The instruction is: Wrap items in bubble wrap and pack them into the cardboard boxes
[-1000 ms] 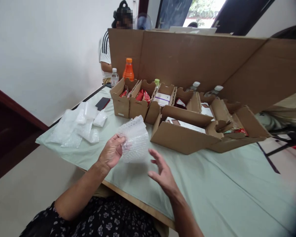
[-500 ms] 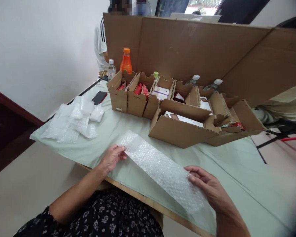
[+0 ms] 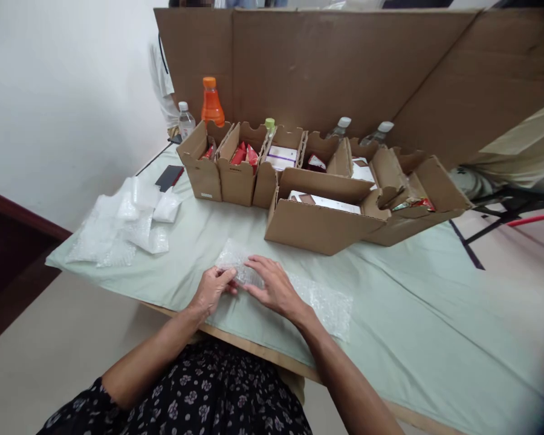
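A long strip of bubble wrap (image 3: 324, 302) lies on the pale green tablecloth (image 3: 417, 314) in front of me. At its left end, my left hand (image 3: 215, 291) pinches the near edge between thumb and fingers. My right hand (image 3: 274, 287) is over the strip close by, with thumb and fingers apart; its fingertips reach toward the left end, and I cannot tell whether they touch the film. The right forearm hides part of the strip's near edge.
A pile of bubble wrap pieces (image 3: 118, 223) lies at the left beside a dark phone (image 3: 169, 178). Cardboard bins (image 3: 321, 223) with packets and boxes stand at the back. Behind them are an orange bottle (image 3: 212, 104), clear bottles and a tall cardboard panel (image 3: 326, 66).
My right hand has let go of the strip's right end and moved left, near my left hand. The strip's right end now rests on the cloth. The camera view has shifted slightly.
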`<state>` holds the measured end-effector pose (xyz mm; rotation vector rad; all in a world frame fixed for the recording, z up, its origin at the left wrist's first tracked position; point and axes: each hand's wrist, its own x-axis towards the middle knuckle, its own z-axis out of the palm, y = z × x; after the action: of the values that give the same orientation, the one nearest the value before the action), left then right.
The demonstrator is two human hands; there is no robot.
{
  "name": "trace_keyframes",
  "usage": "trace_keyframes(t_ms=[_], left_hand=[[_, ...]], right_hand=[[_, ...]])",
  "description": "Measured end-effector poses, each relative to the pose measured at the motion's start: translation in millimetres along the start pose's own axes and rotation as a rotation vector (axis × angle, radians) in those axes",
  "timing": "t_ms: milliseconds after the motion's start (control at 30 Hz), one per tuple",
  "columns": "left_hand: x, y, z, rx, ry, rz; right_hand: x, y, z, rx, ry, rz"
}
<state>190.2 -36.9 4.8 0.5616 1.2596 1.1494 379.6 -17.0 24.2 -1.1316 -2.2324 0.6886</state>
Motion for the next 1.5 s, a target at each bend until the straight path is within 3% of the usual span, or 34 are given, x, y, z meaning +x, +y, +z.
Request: trace_keyframes(t_ms=[100, 200, 367, 467, 533, 600, 700, 767, 867, 967, 1067, 1200, 1333, 1500], left_hand=[[0.7, -0.8, 0.3, 0.020, -0.009, 0.027], [2.3, -2.1, 0.5, 0.040, -0.012, 0.041], [-2.2, -3.4, -5.3, 0.105, -0.061, 0.018], [-10.0, 0.8, -19.7, 0.171, -0.138, -0.038], [-14.3, 7.0, -32.8, 0.223, -0.133, -0.012], [-15.8, 15.9, -44.5, 0.309, -0.036, 0.136], [-13.0, 32.7, -50.8, 0.569, 0.112, 0.495], [-9.1, 42.6, -44.9, 0.748, 0.081, 0.679], [-3.6, 49.5, -26.2, 0.833, -0.074, 0.786], [-0.9, 48.0, -8.3, 0.784, -0.146, 0.762], [0.8, 46.6, -2.2, 0.701, -0.089, 0.725], [7.5, 50.8, -15.0, 0.618, 0.001, 0.620], [15.6, 53.6, -34.3, 0.554, 0.005, 0.442], [18.2, 53.9, -43.6, 0.544, -0.004, 0.318]], right_hand=[[12.8, 6.1, 19.1, 0.055, -0.023, 0.017], [11.9, 13.8, 23.0, 0.203, 0.032, 0.110], [8.1, 20.2, -0.9, 0.282, 0.195, 0.240], [8.1, 18.2, -17.3, 0.341, 0.320, 0.310], [7.4, 15.0, -23.2, 0.372, 0.338, 0.324], [6.1, 11.1, -25.0, 0.377, 0.292, 0.317], [4.7, 4.2, -24.2, 0.373, 0.171, 0.290], [4.9, -1.4, -24.5, 0.349, 0.106, 0.254], [5.2, -11.5, -27.8, 0.279, 0.058, 0.196], [0.0, -19.7, -31.8, 0.145, 0.036, 0.142], [-14.7, -17.9, -32.2, -0.030, 0.053, 0.097], [-47.8, 8.5, -29.3, -0.254, 0.098, 0.097], [-82.3, 49.2, -35.1, -0.435, 0.187, 0.196], [-106.3, 73.0, -58.1, -0.390, 0.307, 0.338]])
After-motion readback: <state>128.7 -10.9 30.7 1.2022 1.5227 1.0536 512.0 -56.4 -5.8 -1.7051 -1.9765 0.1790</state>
